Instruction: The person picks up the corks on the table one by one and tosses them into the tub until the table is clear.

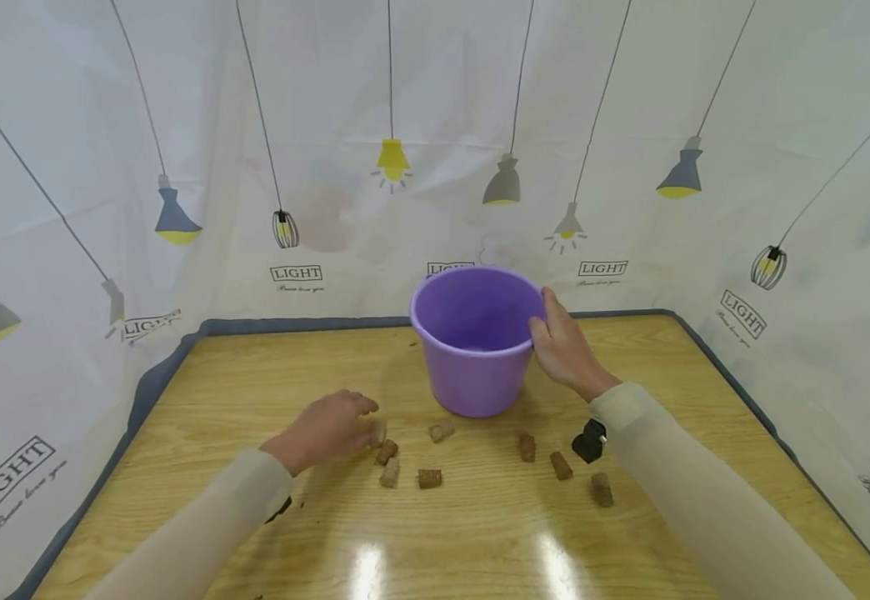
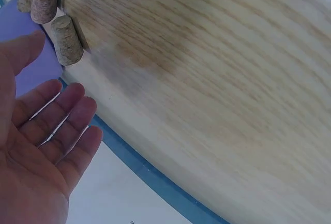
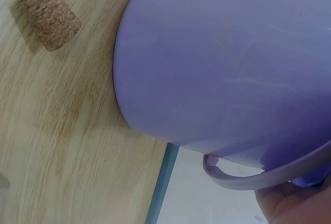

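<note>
A purple bucket (image 1: 476, 379) is at the back middle of the wooden table, its opening turned partly towards me. My right hand (image 1: 568, 354) grips its rim on the right side, thumb over the edge; in the right wrist view the bucket's handle (image 3: 253, 181) runs beside that hand. My left hand (image 1: 326, 429) hovers over the table left of the bucket, fingers loosely extended and holding nothing. Just beyond its fingertips lies a pale cork (image 2: 67, 40), with a browner cork (image 1: 386, 452) and another pale cork (image 1: 390, 473) close by.
More corks lie in front of the bucket: one cork (image 1: 441, 432) near its base, another cork (image 1: 430, 478) nearer me, and several to the right, including a brown cork (image 1: 527, 447). A printed curtain (image 1: 345, 100) surrounds the table (image 1: 480, 550) at the back and sides.
</note>
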